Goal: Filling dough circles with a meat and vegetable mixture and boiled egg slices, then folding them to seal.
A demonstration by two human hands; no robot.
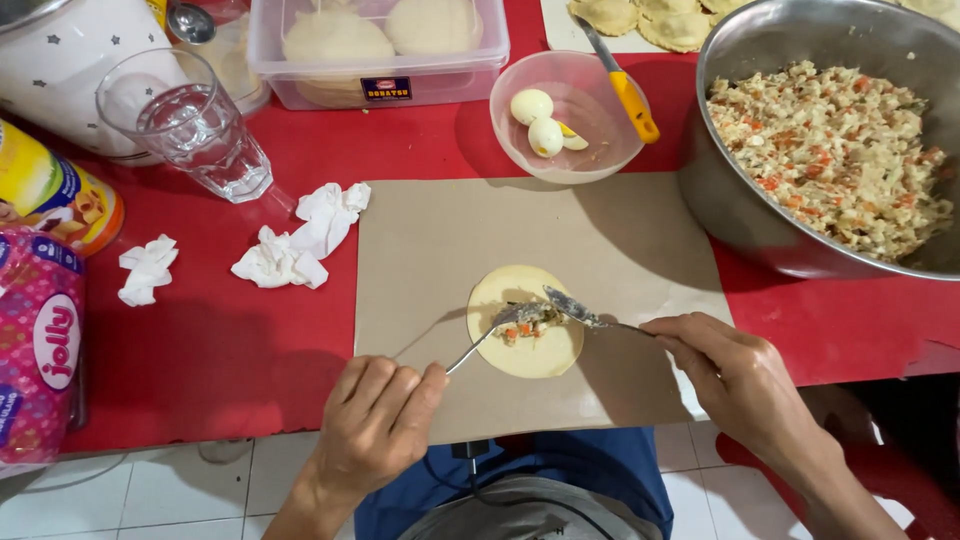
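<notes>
A steel bowl [800,150] at the table's [250,350] far right corner holds chopped filling [835,150] — pale bits flecked with orange. Left of it, a small clear bowl [568,115] holds peeled eggs [538,120], with a yellow-handled tool [620,85] leaning on its rim. Along the far edge a clear tub [378,50] holds stacked dough rounds, and a white tray [560,30] carries folded pastries [640,20]. An empty glass [200,125] stands toward the far left, crumpled tissues [295,240] just in front of it, and packets [45,300] along the left edge.

A brown paper sheet [430,250] lies at the near edge, middle. On it sits a dough disc [525,320] with a little filling at its centre.

The left hand [375,420] rests at the sheet's near edge, fingers curled around the handle of a spoon [485,338] whose tip lies in the filling on the disc. The right hand [735,375] comes in from the right, palm down, pinching the handle of a second spoon [575,308] — its bowl is held over the disc, just beside the first spoon's tip. Both wrists are low, near the table's near edge.
</notes>
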